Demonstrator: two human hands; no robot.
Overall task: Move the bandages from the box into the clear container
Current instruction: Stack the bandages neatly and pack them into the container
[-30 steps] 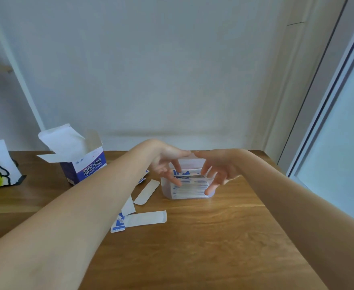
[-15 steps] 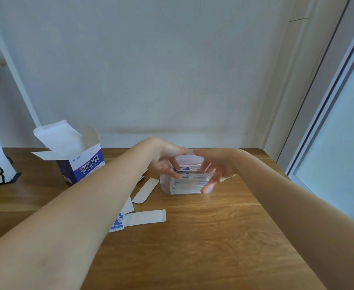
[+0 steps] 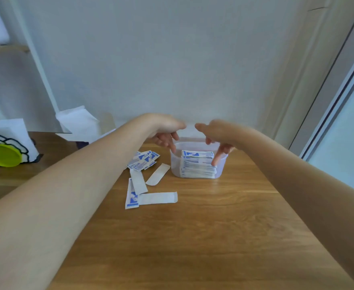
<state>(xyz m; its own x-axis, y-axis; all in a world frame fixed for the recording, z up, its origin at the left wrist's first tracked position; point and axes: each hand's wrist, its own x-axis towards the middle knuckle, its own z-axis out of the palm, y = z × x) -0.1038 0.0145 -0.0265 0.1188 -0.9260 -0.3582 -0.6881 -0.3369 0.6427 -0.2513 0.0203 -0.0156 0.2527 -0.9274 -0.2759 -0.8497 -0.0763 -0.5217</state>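
The clear container [image 3: 175, 164] stands on the wooden table [image 3: 192, 237] near its far edge. A stack of blue-and-white bandages [image 3: 198, 167] sits upright inside it. My left hand [image 3: 165, 132] hovers over the container's left rim with its fingers hanging down, holding nothing. My right hand [image 3: 216, 136] is above the right rim, and one straight finger touches the right side of the stack. The bandage box [image 3: 77, 122] stands open behind my left forearm, mostly hidden. Several loose bandages [image 3: 143, 161] lie left of the container, among them a long strip [image 3: 157, 198].
A white paper item with a yellow-green disc [image 3: 3, 154] stands at the table's left end. The wall runs close behind the container. A window frame [image 3: 339, 91] rises at the right.
The bandage stack, held between both hands before, now sits down inside the container. My left hand has let go of it; only a right finger still touches it.
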